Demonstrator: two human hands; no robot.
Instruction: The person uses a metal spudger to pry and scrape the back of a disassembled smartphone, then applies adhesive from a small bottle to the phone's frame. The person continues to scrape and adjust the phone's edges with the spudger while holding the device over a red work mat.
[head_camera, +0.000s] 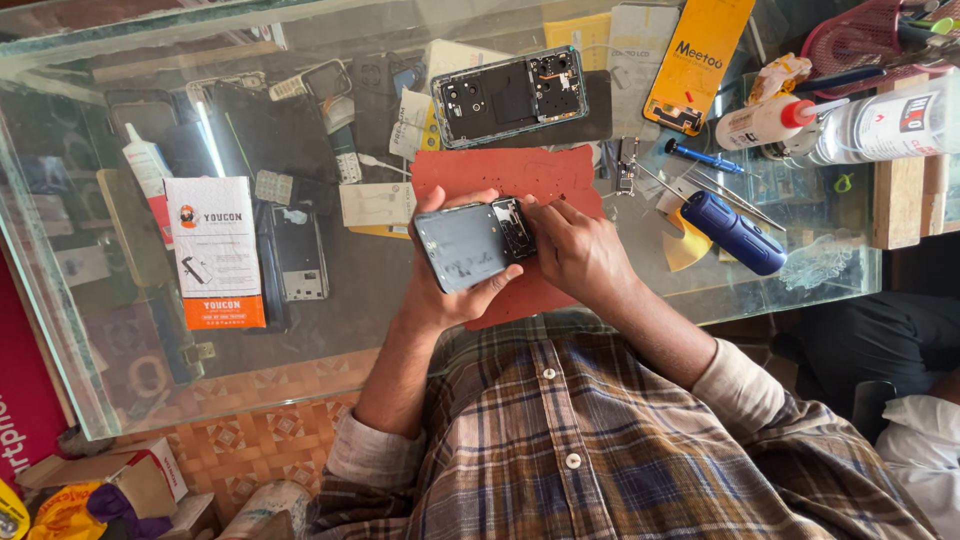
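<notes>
Left hand (440, 290) grips an opened phone (475, 243) above a red mat (520, 175). Right hand (575, 250) curls over the phone's top end; its fingertips hide whatever they pinch, so I can't tell.

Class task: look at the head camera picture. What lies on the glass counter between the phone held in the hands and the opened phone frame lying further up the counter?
In the head view, only the red mat lies between the held phone and the opened phone frame.

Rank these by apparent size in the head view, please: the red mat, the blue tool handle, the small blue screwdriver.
1. red mat, though partly hidden by the hands
2. blue tool handle
3. small blue screwdriver, clearly thinnest
</notes>
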